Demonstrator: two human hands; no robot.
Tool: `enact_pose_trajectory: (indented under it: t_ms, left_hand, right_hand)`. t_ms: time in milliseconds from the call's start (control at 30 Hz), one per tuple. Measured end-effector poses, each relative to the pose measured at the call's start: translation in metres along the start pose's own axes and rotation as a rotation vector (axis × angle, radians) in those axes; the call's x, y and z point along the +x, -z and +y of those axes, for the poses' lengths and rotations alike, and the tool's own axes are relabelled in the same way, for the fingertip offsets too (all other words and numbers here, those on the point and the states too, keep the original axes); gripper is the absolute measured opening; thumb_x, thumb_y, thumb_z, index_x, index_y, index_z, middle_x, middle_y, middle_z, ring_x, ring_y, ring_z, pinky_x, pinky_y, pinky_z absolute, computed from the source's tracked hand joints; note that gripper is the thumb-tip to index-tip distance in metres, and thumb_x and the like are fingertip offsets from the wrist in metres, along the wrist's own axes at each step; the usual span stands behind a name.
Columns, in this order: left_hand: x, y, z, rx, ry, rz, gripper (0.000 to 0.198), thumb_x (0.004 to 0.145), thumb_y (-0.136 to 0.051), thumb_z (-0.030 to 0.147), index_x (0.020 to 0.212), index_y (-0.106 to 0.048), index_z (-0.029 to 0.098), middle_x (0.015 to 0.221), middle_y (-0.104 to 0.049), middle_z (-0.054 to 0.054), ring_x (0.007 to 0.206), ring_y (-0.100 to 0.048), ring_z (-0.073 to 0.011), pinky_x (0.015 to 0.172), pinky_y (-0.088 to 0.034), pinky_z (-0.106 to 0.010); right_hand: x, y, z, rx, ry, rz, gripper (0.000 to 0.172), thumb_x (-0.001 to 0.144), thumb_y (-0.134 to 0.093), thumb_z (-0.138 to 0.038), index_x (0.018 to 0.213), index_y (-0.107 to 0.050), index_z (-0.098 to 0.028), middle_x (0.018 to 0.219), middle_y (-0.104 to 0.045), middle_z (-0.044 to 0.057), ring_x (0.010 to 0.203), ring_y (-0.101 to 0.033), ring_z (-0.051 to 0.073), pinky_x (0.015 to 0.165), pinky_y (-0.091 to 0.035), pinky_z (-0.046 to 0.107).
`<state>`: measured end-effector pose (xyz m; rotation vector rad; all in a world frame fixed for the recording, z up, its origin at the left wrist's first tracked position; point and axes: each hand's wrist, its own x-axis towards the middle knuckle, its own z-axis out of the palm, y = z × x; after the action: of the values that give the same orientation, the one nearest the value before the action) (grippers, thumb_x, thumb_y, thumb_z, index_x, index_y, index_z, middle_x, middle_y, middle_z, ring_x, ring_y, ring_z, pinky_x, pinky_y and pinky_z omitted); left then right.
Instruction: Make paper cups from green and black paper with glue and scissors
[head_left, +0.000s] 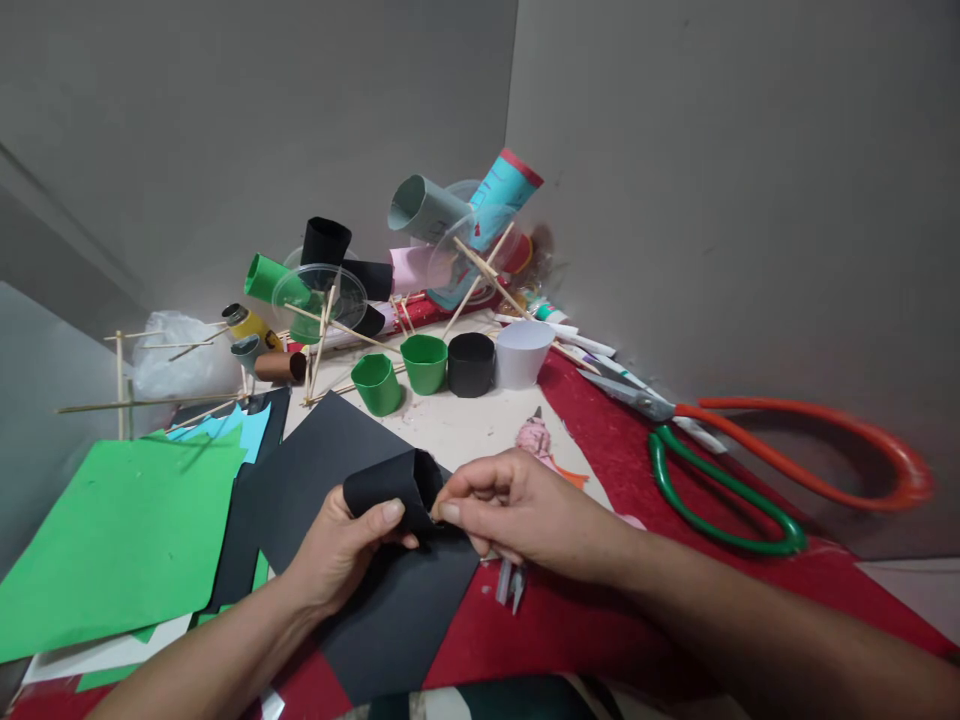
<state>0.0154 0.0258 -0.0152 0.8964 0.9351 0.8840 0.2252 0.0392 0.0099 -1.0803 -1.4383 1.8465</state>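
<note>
A black paper cup (381,488) lies tilted on its side in my left hand (335,548), its open mouth facing right. My left thumb presses on the outside of its wall, with the other fingers mostly hidden beneath. At the lower edge of the mouth, my right hand (536,515) pinches the rim between thumb and forefinger; whether something small is also between the fingertips, I cannot tell. Under both hands is a large black paper sheet (315,490). Two green paper cups (376,385), a black cup (471,365) and a white cup (523,352) stand upright in a row behind.
Large scissors (750,450) with orange and green handles lie at right on red cloth (600,440). Green sheets (127,530) are stacked at left. Stick-and-disc wheels (322,300) bearing paper cups stand at the back, near a yellow bottle (255,325) and pens (615,365).
</note>
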Motion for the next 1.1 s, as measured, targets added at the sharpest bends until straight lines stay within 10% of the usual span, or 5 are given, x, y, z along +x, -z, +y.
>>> enact_pose_trajectory:
  t_ms: [667, 1100]
  left_hand:
    - [-0.001, 0.002, -0.005, 0.074, 0.009, -0.025, 0.023, 0.073, -0.081, 0.036, 0.071, -0.076, 0.014, 0.064, -0.072, -0.003, 0.06, -0.062, -0.0109, 0.064, -0.048, -0.021]
    - [-0.013, 0.01, -0.005, 0.358, -0.228, 0.078, 0.018, 0.079, -0.077, 0.035, 0.084, -0.079, 0.017, 0.078, -0.076, -0.004, 0.073, -0.064, -0.0143, 0.073, -0.051, -0.024]
  right_hand:
    - [0.001, -0.002, 0.01, -0.036, 0.076, -0.076, 0.006, 0.076, -0.064, -0.017, 0.072, -0.067, -0.014, 0.052, -0.056, -0.004, 0.048, -0.045, 0.006, 0.045, -0.033, 0.017]
    - [0.001, -0.003, 0.006, -0.016, 0.034, 0.086, 0.004, 0.069, -0.061, -0.016, 0.064, -0.061, -0.016, 0.048, -0.05, -0.007, 0.045, -0.042, 0.006, 0.044, -0.029, 0.017]
